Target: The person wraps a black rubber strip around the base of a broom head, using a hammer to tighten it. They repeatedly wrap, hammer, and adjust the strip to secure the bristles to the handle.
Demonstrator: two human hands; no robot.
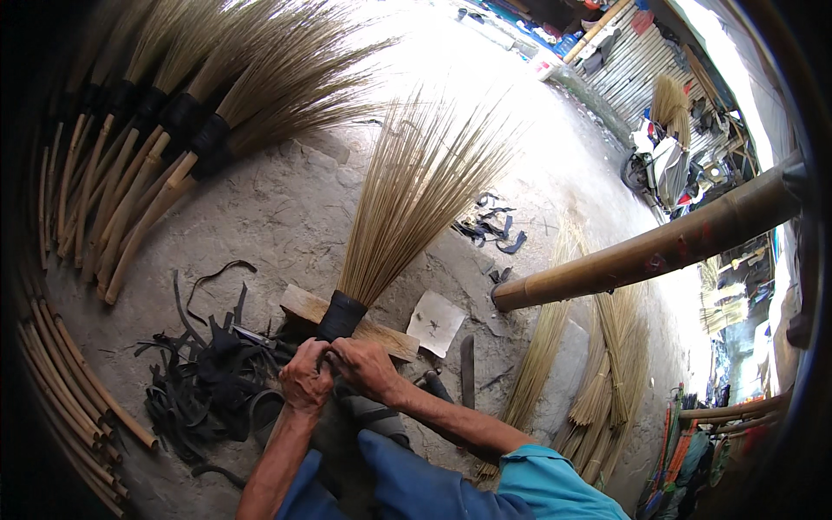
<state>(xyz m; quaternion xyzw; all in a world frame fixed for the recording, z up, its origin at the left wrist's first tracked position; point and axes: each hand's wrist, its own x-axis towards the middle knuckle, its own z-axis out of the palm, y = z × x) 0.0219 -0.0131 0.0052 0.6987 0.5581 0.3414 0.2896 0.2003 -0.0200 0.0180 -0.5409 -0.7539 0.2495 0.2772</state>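
Observation:
A broom head of straw-coloured bristles fans upward from a black rubber binding. Its base rests on a wooden block on the concrete ground. My left hand grips the broom just below the black binding. My right hand closes on the same spot from the right, touching the left hand. The part under my fingers is hidden.
Finished brooms with bamboo handles lie fanned at the upper left. Black rubber strips pile at the left. A knife and a paper scrap lie to the right. A thick bamboo pole crosses the right; loose bristle bundles lie below it.

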